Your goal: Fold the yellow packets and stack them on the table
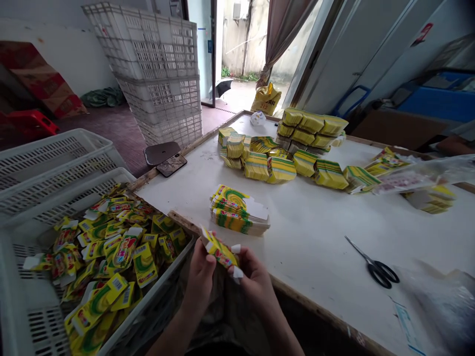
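Note:
Near the front edge of the white table, a small yellow carton (219, 251) with green and red print is held between both hands. My left hand (200, 269) grips its left end, thumb on the near face. My right hand (254, 272) pinches the right end, where white end flaps stick out by the fingers. Just beyond lies a stack of flat cartons (239, 210) in the same print. To my left, a white plastic crate (163, 291) holds many folded yellow cartons (124, 247), lying loose.
Bundled flat cartons (282, 169) stand in rows farther back, with a taller pile (311, 129) behind. Black-handled scissors (374, 267) and a clear plastic bag (441, 301) lie at right. A phone (171, 164) rests on the left table edge. Stacked white crates (159, 74) stand beyond.

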The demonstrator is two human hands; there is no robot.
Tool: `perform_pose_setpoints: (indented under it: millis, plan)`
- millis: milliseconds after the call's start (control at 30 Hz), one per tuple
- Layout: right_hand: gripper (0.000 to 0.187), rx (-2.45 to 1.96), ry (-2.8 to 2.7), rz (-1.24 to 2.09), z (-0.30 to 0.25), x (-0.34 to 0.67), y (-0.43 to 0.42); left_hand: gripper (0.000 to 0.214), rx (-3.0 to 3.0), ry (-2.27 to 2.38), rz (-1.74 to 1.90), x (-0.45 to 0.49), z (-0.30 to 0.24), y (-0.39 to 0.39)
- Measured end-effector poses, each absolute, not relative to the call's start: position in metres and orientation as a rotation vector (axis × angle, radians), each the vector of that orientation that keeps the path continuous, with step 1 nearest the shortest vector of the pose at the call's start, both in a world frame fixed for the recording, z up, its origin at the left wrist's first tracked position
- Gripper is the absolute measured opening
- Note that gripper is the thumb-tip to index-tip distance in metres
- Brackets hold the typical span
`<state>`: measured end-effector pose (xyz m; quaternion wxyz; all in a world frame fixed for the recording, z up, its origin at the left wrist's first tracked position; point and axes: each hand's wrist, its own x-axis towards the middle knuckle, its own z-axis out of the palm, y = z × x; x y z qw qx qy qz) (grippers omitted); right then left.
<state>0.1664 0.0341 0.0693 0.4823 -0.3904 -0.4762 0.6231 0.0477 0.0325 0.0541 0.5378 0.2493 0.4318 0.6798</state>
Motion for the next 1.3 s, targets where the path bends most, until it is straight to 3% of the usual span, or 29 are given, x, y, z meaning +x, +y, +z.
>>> perform_pose_setpoints:
  millis: [167, 333, 467, 567, 633, 700, 833, 933, 1067, 1300]
  plan:
    - [0.013, -1.112, -1.463, 1.181, 0.072, 0.191, 0.036, 0.025, 0.612, 1.074, 1.538, 0.038, 0.051, 0.033]
    - [0.020, -1.069, -1.842, 0.691, 0.087, 0.220, 0.041, 0.067, 0.964, 1.018, 1.422, -0.002, 0.077, 0.038]
    - [0.025, -0.911, -2.233, 0.400, 0.096, 0.223, 0.037, 0.097, 1.435, 1.096, 0.920, -0.010, 0.096, 0.037]
    - [0.029, -0.927, -2.129, 0.396, 0.089, 0.212, 0.032, 0.081, 1.557, 1.120, 0.674, 0.011, 0.094, 0.033]
    - [0.050, -1.075, -1.774, 0.461, 0.078, 0.205, 0.030, 0.063, 1.583, 1.181, 0.682, 0.026, 0.088, 0.029]
    - [0.065, -1.178, -1.413, 0.706, 0.068, 0.199, 0.030, 0.065, 1.630, 1.289, 0.721, 0.035, 0.080, 0.025]
    - [0.059, -1.117, -1.039, 1.471, 0.062, 0.191, 0.032, 0.079, 1.814, 1.349, 0.751, 0.041, 0.069, 0.018]
    - [0.058, -1.025, -0.994, 1.744, 0.068, 0.188, 0.037, 0.074, 1.906, 1.283, 0.791, 0.040, 0.068, 0.017]
    - [0.067, -0.985, -1.244, 1.570, 0.073, 0.189, 0.038, 0.056, 1.903, 1.306, 0.808, 0.038, 0.067, 0.020]
    - [0.050, -0.982, -1.812, 1.013, 0.061, 0.195, 0.023, 0.073, 1.796, 1.294, 1.072, 0.040, 0.051, 0.020]
